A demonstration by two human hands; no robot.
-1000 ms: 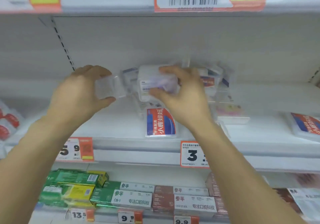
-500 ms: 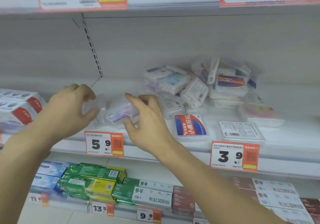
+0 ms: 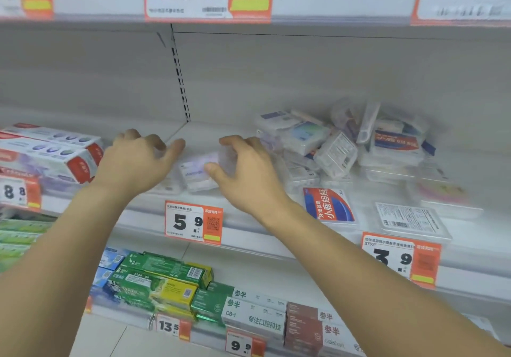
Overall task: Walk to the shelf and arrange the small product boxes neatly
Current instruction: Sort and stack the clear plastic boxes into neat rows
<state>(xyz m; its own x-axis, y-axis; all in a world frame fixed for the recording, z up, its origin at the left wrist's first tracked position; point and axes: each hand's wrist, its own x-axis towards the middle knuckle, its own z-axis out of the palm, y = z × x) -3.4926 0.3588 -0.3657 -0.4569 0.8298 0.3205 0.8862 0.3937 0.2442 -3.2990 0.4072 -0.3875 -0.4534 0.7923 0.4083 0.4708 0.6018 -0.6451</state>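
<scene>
On the white shelf (image 3: 276, 242) my right hand (image 3: 249, 177) pinches the right end of a small clear box with a purple label (image 3: 193, 174), which lies low on the shelf board. My left hand (image 3: 138, 163) is just left of it, fingers curled over another small clear box (image 3: 168, 188) that is mostly hidden under the palm. Further right sits a jumbled pile of several small clear boxes (image 3: 331, 149). In front of the pile, a red-and-blue labelled box (image 3: 329, 207) and a white-labelled box (image 3: 412, 218) lie flat.
Red-and-white toothpaste cartons (image 3: 49, 152) lie on the shelf left of my left hand. Price tags 5.9 (image 3: 193, 222) and 3.9 (image 3: 401, 260) hang on the shelf edge. Green, white and brown cartons (image 3: 160, 282) fill the shelf below. Another shelf edge (image 3: 345, 11) runs overhead.
Both hands moved left from the pile and down to the shelf board, carrying the clear boxes. The purple-labelled box now rests on the shelf.
</scene>
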